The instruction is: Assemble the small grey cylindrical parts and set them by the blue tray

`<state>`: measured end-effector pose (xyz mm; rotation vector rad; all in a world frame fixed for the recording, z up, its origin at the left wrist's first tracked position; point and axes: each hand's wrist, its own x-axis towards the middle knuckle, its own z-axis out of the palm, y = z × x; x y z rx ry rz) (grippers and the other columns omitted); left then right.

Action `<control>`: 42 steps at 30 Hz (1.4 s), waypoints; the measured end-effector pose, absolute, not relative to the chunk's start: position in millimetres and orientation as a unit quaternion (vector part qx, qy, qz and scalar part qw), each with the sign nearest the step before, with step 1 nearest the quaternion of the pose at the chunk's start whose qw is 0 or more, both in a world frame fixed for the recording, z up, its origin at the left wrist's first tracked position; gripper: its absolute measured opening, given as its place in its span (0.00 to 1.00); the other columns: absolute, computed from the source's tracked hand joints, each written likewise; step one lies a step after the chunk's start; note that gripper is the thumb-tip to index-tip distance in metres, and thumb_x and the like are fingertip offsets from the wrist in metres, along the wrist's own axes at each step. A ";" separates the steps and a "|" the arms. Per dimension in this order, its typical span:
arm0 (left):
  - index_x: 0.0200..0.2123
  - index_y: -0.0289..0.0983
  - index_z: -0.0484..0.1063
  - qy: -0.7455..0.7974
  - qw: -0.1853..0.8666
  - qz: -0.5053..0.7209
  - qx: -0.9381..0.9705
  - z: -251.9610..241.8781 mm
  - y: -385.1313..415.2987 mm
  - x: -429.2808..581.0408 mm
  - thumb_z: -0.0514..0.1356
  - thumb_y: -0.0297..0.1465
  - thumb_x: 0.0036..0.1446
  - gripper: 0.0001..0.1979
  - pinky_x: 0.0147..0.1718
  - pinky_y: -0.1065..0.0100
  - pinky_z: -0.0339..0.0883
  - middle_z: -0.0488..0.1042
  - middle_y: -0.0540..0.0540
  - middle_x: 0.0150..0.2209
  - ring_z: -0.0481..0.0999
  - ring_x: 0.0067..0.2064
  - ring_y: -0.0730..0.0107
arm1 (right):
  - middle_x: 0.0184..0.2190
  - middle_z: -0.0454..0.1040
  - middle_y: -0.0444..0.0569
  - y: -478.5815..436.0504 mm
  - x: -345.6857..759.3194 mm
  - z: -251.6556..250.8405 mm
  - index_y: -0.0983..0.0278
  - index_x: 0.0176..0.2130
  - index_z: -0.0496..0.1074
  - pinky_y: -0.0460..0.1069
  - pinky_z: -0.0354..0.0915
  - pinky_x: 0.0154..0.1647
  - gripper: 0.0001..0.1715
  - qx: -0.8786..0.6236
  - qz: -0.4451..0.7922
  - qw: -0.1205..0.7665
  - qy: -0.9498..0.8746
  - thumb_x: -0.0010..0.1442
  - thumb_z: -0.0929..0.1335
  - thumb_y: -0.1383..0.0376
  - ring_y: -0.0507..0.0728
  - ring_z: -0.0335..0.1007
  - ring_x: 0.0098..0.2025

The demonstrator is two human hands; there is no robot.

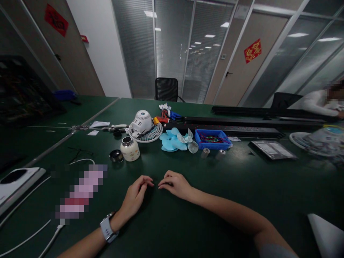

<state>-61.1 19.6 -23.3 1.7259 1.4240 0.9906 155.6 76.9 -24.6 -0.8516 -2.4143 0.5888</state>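
Green worktop spreads beneath the person's bare forearms, and a cream flask stands upright on it, mouth uncovered, with a black lid just beside it on the person's left. Nearer to the person than the flask, the two hands face each other, their fingertips slightly apart. The left hand, with a watch at its wrist, has its fingers bent towards the thumb; the right hand, further to the right of the flask, is curled much the same way. From where I stand I cannot tell whether either grip is closed, or pinching something tiny. Just beyond the flask, a white fan housing rests on its round grille. To the flask's right come blue blades, clear blades, two small cylinders and a blue tray with wires in it. Well to the flask's right lies a flat packet, and farther off sits someone in a pale sleeve. Nearer than the flask, on its left, runs a white cable.
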 end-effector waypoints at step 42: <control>0.41 0.39 0.71 0.542 0.316 0.346 0.698 -22.4 18.5 -60.2 0.48 0.30 0.64 0.11 0.41 0.61 0.68 0.76 0.46 0.36 0.76 0.40 0.61 | 0.37 0.79 0.54 156.7 403.0 -22.7 0.67 0.48 0.74 0.56 0.72 0.42 0.36 -0.611 0.171 0.392 -0.666 0.45 0.74 0.48 0.61 0.77 0.37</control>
